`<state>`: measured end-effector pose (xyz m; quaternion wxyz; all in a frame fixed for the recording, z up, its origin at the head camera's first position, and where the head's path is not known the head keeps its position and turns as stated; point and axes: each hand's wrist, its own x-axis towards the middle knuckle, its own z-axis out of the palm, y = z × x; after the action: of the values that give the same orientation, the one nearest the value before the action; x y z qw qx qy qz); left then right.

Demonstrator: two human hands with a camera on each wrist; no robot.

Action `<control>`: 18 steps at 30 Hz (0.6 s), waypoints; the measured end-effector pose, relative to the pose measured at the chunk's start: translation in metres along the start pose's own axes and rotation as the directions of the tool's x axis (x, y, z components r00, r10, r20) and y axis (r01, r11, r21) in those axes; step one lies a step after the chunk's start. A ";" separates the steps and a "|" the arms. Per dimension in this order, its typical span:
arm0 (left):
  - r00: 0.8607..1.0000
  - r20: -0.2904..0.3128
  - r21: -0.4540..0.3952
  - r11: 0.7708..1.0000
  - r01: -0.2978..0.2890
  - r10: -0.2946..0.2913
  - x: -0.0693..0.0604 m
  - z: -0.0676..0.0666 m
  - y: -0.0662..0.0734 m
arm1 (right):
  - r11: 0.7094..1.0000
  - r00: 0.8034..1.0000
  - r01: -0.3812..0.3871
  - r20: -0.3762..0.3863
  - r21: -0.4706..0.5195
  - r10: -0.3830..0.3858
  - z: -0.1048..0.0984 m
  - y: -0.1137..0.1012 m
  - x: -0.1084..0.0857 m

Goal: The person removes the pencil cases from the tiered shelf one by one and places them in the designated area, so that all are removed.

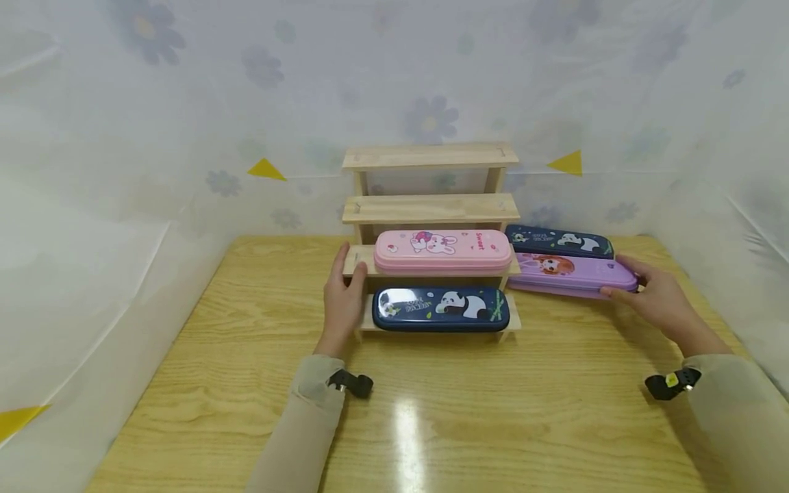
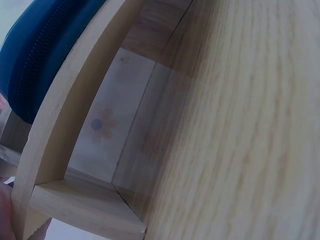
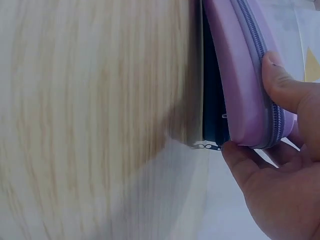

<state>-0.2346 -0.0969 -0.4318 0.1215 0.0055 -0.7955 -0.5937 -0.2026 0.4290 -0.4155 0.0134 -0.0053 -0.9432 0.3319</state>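
A stepped wooden shelf [image 1: 431,207] stands on the table. My left hand [image 1: 342,301] holds the left end of its second step from the bottom. On that step lies a pink pencil case [image 1: 459,261] with a rabbit print. The lowest step bears a dark blue panda pencil case [image 1: 416,315], also partly visible in the left wrist view. To the right of the shelf, my right hand [image 1: 662,298] grips the right end of a purple pencil case [image 1: 585,274]. Right behind it is another dark blue panda case [image 1: 542,238], partly covered; the right wrist view shows its zipper pull near my fingers.
The upper two steps rise behind the pink case. A pale flower-print sheet [image 1: 370,82] hangs behind and at the sides of the wood-grain table [image 1: 462,424]. Yellow triangles [image 1: 570,163] are stuck on the sheet.
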 end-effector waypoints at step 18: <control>1.000 -0.008 0.002 1.000 -0.023 0.023 0.001 0.000 -0.001 | 0.996 0.993 -0.059 0.099 -0.063 0.065 0.001 0.006 0.012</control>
<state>-0.2356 -0.0968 -0.4327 0.1317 -0.0009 -0.7956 -0.5914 -0.2151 0.4336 -0.4197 -0.0445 -0.0182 -0.9516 0.3037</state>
